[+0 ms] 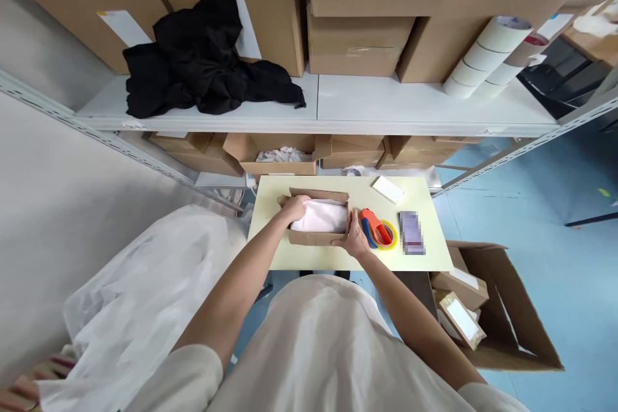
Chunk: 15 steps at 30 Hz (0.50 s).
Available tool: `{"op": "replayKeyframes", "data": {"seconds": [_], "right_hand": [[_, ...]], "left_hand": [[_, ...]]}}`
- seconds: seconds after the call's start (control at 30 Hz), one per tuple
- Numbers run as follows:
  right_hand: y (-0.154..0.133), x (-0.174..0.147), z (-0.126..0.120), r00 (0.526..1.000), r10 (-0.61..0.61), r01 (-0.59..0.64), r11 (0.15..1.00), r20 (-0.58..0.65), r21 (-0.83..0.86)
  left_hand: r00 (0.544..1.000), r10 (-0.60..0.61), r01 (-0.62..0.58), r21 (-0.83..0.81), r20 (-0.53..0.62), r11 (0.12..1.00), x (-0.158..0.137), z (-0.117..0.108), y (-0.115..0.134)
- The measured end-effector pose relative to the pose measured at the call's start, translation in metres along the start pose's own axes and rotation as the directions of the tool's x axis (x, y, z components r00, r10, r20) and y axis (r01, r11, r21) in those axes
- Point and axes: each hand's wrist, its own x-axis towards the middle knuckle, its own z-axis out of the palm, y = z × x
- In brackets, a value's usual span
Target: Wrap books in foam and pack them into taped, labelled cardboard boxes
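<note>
A small open cardboard box point(318, 240) sits on the pale yellow table point(309, 261). Inside it lies a white wrapped packet point(321, 215). My left hand point(294, 208) is curled over the box's left end, its fingertips down inside against the packet. My right hand point(356, 239) grips the right end, thumb at the front corner and fingers along the side. Just right of that hand lies an orange and blue tape dispenser point(374, 228) with a roll of tape point(392, 236). Beyond are a purple pixelated item point(411, 232) and a white flat box point(387, 189).
A shelf rack point(338, 123) behind the table bears cartons point(360, 45), black cloth point(203, 58) and tape rolls point(487, 55). Right of the table, a large open carton point(526, 309) contains packed boxes point(461, 318). White plastic sheeting point(154, 296) heaps up at left.
</note>
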Motion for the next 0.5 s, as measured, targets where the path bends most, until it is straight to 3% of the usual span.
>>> {"op": "replayKeyframes", "data": {"seconds": [0.2, 0.33, 0.37, 0.43, 0.5], "right_hand": [[-0.001, 0.002, -0.002, 1.000, 0.018, -0.018, 1.000, 0.015, -0.007], [0.000, -0.002, -0.007, 0.998, -0.045, 0.044, 0.999, 0.046, 0.026], [0.002, -0.004, -0.009, 0.997, -0.073, 0.072, 0.997, 0.034, 0.037], [0.006, -0.009, -0.014, 0.996, -0.077, 0.080, 0.995, -0.038, 0.065], [0.011, -0.012, -0.021, 0.990, 0.030, -0.003, 0.982, -0.138, 0.189]], "left_hand": [[0.993, 0.118, -0.117, 0.048, -0.027, 0.992, -0.029, 0.015, 0.011], [0.935, 0.256, -0.238, 0.101, -0.247, 0.966, -0.074, 0.018, -0.003], [0.913, 0.230, -0.224, 0.058, -0.338, 0.973, -0.084, 0.018, -0.011], [0.875, 0.028, -0.107, -0.137, -0.483, 0.985, -0.098, 0.021, -0.032], [0.880, -0.226, 0.033, -0.422, -0.417, 0.906, -0.102, 0.023, -0.054]]}}
